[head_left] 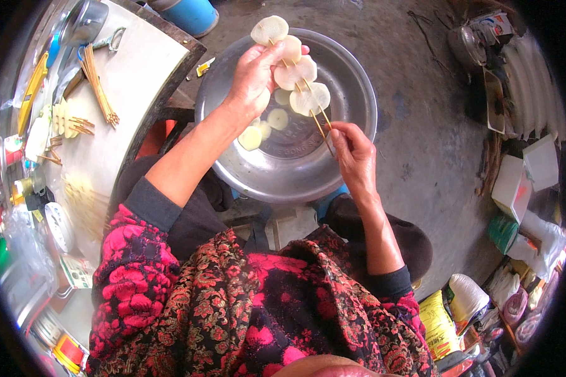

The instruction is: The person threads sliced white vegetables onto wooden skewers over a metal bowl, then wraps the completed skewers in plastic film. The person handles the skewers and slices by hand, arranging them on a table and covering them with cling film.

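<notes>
Several pale, round vegetable slices, likely potato (295,74), are threaded on a pair of thin bamboo skewers (320,127). My left hand (255,75) grips the upper part of this row, its thumb lying on the second slice from the top. Lower down, the fingers of my right hand (354,145) pinch the bare ends of the skewers. Beneath both hands is a wide stainless steel basin (245,176). Loose slices (251,138) lie in its bottom, some partly hidden by my left hand and the held row.
On the white tabletop (144,52) at left are a bundle of bamboo skewers (98,87), skewered slices (66,118) and a metal pot (84,21). A blue bucket (188,16) stands beyond the table corner. White foam boxes (511,186) and a yellow bag (437,325) line the right side.
</notes>
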Demonstrator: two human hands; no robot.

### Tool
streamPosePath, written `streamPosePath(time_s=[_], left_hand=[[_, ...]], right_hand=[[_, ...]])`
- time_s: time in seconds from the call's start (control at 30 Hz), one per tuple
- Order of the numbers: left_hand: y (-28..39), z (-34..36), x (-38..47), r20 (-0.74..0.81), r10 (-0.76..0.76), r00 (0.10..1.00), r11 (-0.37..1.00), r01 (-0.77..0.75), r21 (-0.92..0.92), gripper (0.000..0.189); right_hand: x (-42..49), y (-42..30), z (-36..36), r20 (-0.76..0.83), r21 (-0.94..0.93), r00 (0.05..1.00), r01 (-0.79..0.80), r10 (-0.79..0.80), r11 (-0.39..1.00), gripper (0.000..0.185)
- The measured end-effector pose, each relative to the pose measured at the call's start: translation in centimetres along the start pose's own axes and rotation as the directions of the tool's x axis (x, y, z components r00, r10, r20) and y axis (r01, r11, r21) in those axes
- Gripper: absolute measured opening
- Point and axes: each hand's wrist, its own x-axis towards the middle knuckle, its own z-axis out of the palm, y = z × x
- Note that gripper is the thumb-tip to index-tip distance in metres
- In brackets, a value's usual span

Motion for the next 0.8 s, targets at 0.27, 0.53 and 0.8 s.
streamPosePath(time_s=[0.27, 0.53, 0.8], left_hand=[[-0.7, -0.4, 0.2, 0.027, 0.085, 0.996, 0.99, -0.088, 0.113, 0.028], [-0.7, -0.3, 0.3, 0.028, 0.088, 0.996, 0.988, -0.091, 0.125, 0.028], [-1.2, 0.1, 0.0, 0.013, 0.092, 0.996, 0.985, -0.093, 0.147, 0.029]], right_hand=[[-0.1, 0.1, 0.4, 0.017, 0.063, 1.0, 0.014, -0.015, 0.998, 0.015], [-0.3, -0.2, 0.5, 0.09, 0.234, 0.993, -0.096, 0.077, 0.967, 0.016], [-0.4, 0.1, 0.9, 0.096, 0.219, 0.993, -0.086, 0.067, 0.972, 0.018]])
